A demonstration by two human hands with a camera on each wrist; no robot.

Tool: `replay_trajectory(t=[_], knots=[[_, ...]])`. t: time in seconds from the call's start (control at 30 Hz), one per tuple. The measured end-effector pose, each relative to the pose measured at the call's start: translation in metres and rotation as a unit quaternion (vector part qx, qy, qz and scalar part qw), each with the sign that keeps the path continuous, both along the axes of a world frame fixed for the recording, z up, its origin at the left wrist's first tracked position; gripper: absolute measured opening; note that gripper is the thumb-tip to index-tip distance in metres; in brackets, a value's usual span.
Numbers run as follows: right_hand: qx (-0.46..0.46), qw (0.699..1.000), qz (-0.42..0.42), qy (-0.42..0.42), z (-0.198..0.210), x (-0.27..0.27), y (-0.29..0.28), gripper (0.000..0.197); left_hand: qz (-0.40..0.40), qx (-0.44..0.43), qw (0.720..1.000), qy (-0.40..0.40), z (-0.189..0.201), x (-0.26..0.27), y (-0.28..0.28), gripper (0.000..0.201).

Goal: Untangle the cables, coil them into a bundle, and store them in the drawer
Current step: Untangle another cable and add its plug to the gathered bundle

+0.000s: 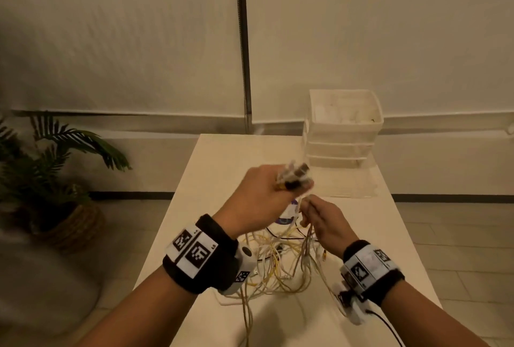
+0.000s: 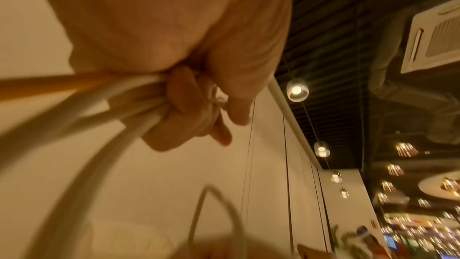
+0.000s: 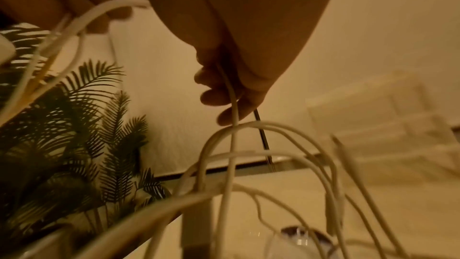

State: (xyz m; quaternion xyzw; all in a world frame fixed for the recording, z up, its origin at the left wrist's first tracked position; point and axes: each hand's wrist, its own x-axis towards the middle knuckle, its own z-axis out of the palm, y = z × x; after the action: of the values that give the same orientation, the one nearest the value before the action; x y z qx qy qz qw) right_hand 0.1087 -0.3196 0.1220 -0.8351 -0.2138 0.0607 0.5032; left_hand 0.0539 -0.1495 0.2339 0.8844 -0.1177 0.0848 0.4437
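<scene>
A tangle of white, yellow and black cables (image 1: 281, 260) lies on the white table (image 1: 211, 168) below both hands. My left hand (image 1: 267, 185) is raised above it and grips a bunch of cable ends, their plugs (image 1: 294, 176) sticking out past the fingers. The left wrist view shows the fingers (image 2: 184, 109) curled round several white cables (image 2: 104, 109). My right hand (image 1: 319, 218) is lower and to the right, pinching a white cable (image 3: 232, 105) that runs down into the tangle. The white drawer unit (image 1: 343, 129) stands at the table's far right, its top drawer pulled open.
A potted palm (image 1: 52, 168) in a woven basket stands on the floor left of the table. A clear plastic sheet (image 1: 347, 182) lies in front of the drawer unit. A small round object (image 1: 288, 214) lies on the table between my hands. White curtains hang behind.
</scene>
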Motion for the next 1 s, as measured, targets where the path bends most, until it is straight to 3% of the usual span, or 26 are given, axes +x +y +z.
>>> replay_trajectory(t=[0.13,0.23,0.53,0.67,0.77,0.87,0.97,1.0], knots=[[-0.031,0.995,0.059,-0.073,0.026,0.006,0.0,0.022,0.047,0.058,0.996,0.043,-0.023,0.002,-0.007,0.028],[0.001,0.996,0.067,-0.051,0.033,0.011,-0.004,0.032,0.045,0.07,0.996,0.038,-0.024,0.0,-0.008,0.024],[0.2,0.969,0.051,0.139,0.01,-0.005,-0.005,0.027,0.146,-0.072,0.979,-0.12,0.001,0.001,0.0,0.019],[0.174,0.977,0.052,0.114,0.003,-0.007,-0.004,0.026,0.198,-0.101,0.961,-0.162,0.016,0.005,0.013,0.022],[0.122,0.987,0.047,0.095,-0.003,-0.008,-0.005,0.025,0.232,-0.176,0.938,-0.187,0.026,0.003,0.025,0.02],[0.087,0.991,0.023,0.099,-0.01,-0.006,-0.006,0.027,0.264,-0.172,0.934,-0.171,0.027,0.002,0.036,0.038],[0.114,0.984,-0.07,0.118,-0.007,0.0,-0.007,0.03,0.308,-0.098,0.941,-0.098,0.014,0.005,0.044,0.019],[0.133,0.978,-0.097,0.127,-0.002,0.003,-0.007,0.03,0.327,-0.091,0.936,-0.087,0.011,0.004,0.047,0.024]])
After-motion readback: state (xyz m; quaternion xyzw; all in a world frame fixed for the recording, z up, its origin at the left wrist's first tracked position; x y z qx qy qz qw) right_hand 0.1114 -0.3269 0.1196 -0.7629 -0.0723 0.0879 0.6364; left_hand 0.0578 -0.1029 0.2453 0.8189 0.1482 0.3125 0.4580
